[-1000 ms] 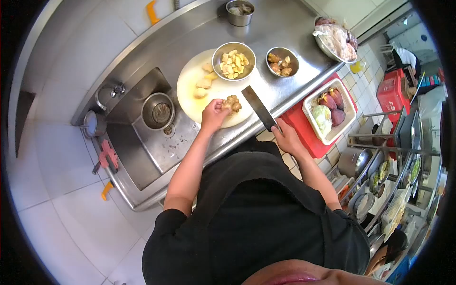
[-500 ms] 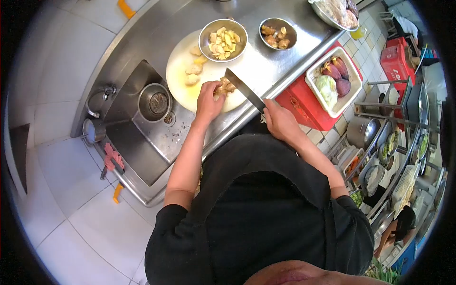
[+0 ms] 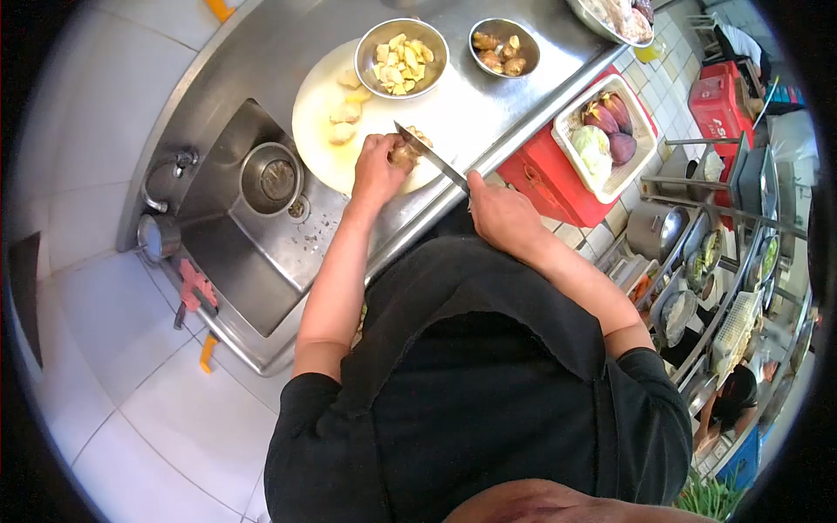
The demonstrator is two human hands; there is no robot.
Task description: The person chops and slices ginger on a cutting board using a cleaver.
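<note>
**Root pinned on the board, blade across it**

The steel tabletop (image 3: 523, 109) runs beside a sink (image 3: 240, 270), and on it lies a round board (image 3: 314, 113), probably there to give the blade a flat, softer bed. A larger bowl (image 3: 366, 68) of pale pieces sits at the board's far edge, seemingly for short reach; a smaller bowl (image 3: 528, 50) of brown-skinned lumps stands apart on bare steel, which keeps the two kinds separate. The right hand (image 3: 506, 218) has its grip closed round the handle of a knife (image 3: 436, 160), whose blade slants over the root. The left hand (image 3: 379, 170) grasps that knobbly root (image 3: 403, 157) on the board's near side, likely to stop it rolling. Whether the edge bites, I cannot tell. Loose pale chunks (image 3: 346, 112) lie beyond, clear of the blade.
</note>
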